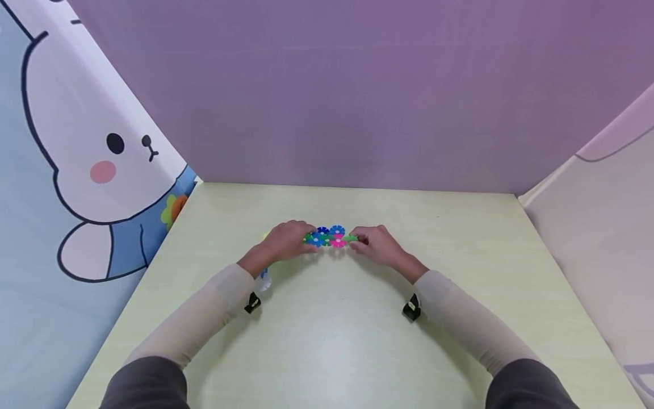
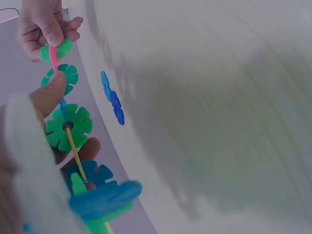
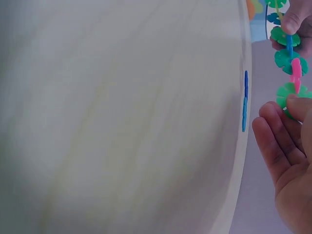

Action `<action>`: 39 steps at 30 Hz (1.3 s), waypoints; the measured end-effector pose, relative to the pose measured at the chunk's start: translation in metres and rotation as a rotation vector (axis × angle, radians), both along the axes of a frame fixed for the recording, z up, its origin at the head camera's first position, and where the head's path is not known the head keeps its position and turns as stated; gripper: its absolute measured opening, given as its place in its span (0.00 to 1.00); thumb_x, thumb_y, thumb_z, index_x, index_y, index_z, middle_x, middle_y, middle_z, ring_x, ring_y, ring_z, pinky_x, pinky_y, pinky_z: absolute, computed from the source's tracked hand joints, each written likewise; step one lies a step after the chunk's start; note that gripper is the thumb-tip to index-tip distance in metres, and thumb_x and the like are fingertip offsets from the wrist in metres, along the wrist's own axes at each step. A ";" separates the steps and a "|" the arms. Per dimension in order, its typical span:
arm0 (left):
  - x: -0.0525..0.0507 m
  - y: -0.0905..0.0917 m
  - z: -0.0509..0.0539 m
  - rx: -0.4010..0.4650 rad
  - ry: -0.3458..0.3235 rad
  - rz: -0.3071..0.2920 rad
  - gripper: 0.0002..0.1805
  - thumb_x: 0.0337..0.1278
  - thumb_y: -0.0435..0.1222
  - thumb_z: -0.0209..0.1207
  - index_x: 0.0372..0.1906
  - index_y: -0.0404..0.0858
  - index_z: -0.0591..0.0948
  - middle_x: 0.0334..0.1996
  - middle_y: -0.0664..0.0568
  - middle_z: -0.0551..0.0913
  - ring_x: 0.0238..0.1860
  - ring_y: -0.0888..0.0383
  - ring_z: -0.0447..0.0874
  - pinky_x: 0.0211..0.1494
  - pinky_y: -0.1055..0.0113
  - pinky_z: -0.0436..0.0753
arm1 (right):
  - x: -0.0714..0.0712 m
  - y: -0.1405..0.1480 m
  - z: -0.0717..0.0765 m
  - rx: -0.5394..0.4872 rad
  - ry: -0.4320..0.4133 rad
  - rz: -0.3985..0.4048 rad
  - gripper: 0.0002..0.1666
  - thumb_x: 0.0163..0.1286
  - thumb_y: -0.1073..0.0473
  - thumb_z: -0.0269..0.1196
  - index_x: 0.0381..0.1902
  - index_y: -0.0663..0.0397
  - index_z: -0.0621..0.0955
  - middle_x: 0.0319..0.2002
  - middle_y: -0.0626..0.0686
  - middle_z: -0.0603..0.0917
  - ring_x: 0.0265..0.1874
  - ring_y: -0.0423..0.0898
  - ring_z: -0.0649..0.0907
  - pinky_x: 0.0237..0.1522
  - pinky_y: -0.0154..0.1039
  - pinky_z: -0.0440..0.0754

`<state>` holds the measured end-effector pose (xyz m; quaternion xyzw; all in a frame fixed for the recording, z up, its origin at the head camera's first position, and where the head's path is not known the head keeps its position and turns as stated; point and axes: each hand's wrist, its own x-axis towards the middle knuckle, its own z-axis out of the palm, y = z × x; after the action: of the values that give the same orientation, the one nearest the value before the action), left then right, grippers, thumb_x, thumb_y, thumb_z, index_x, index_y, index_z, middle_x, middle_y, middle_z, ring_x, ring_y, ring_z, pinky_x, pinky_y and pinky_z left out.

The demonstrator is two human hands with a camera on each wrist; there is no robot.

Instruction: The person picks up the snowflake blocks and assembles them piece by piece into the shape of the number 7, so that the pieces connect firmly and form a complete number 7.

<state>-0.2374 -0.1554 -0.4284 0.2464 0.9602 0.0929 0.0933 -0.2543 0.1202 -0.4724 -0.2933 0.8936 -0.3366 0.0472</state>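
Observation:
A chain of slotted plastic flower discs runs between the two hands. My left hand (image 1: 288, 240) pinches the chain near a green disc (image 2: 83, 119) and a blue one (image 1: 316, 240). At the chain's right end, my right hand (image 1: 380, 245) pinches a light green disc (image 3: 284, 92) between thumb and finger. A pink disc (image 1: 338, 241) joins that light green disc to a darker green disc (image 3: 284, 61). More discs, blue and green, trail past the left palm, partly hidden by the hand. A pale disc (image 1: 263, 282) shows beside the left wrist.
Just beyond the chain, a dark blue disc (image 2: 116, 106) and a lighter blue disc (image 2: 105, 84) lie on the pale table (image 1: 332, 341). A purple wall (image 1: 357, 96) stands behind the table, with a cartoon-printed cloth (image 1: 66, 187) on the left.

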 end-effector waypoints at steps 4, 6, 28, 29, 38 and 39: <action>0.000 0.004 0.001 -0.020 0.021 0.005 0.35 0.65 0.55 0.64 0.69 0.41 0.76 0.62 0.44 0.83 0.61 0.45 0.81 0.63 0.46 0.81 | 0.000 -0.001 -0.001 -0.015 0.018 -0.001 0.06 0.73 0.58 0.66 0.44 0.50 0.87 0.27 0.46 0.87 0.23 0.36 0.81 0.23 0.30 0.75; 0.000 0.006 0.001 -0.028 0.027 0.014 0.36 0.64 0.57 0.63 0.70 0.42 0.75 0.62 0.45 0.82 0.61 0.44 0.81 0.62 0.44 0.81 | 0.000 -0.001 -0.001 -0.024 0.021 0.000 0.06 0.72 0.58 0.66 0.45 0.50 0.87 0.27 0.46 0.88 0.24 0.36 0.83 0.23 0.30 0.75; 0.002 0.043 -0.005 0.019 0.064 -0.030 0.34 0.63 0.56 0.65 0.71 0.46 0.75 0.59 0.47 0.82 0.56 0.49 0.82 0.60 0.49 0.82 | 0.004 -0.014 0.003 -0.059 0.002 0.004 0.04 0.72 0.58 0.67 0.42 0.50 0.86 0.30 0.48 0.90 0.24 0.36 0.85 0.22 0.28 0.76; 0.002 0.043 -0.006 0.018 0.083 -0.040 0.33 0.63 0.55 0.65 0.69 0.47 0.76 0.57 0.47 0.83 0.54 0.50 0.83 0.57 0.50 0.84 | 0.004 -0.014 0.003 -0.060 0.005 0.005 0.04 0.72 0.58 0.67 0.41 0.50 0.86 0.29 0.48 0.90 0.24 0.36 0.85 0.22 0.28 0.76; 0.002 0.045 -0.007 0.004 0.131 -0.042 0.28 0.63 0.55 0.66 0.64 0.49 0.81 0.52 0.49 0.85 0.50 0.51 0.84 0.54 0.52 0.85 | 0.004 -0.014 0.005 -0.068 -0.025 0.020 0.04 0.72 0.58 0.67 0.41 0.50 0.86 0.27 0.47 0.88 0.22 0.37 0.80 0.22 0.29 0.74; 0.003 0.045 -0.006 -0.001 0.131 -0.043 0.28 0.62 0.55 0.66 0.64 0.49 0.81 0.52 0.49 0.85 0.50 0.51 0.84 0.54 0.52 0.85 | 0.004 -0.014 0.005 -0.062 -0.038 0.024 0.04 0.72 0.57 0.66 0.42 0.50 0.85 0.28 0.47 0.88 0.23 0.37 0.79 0.23 0.29 0.74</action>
<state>-0.2348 -0.1106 -0.4348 0.2723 0.9588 0.0739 0.0323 -0.2503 0.1065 -0.4676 -0.2988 0.8781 -0.3690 0.0588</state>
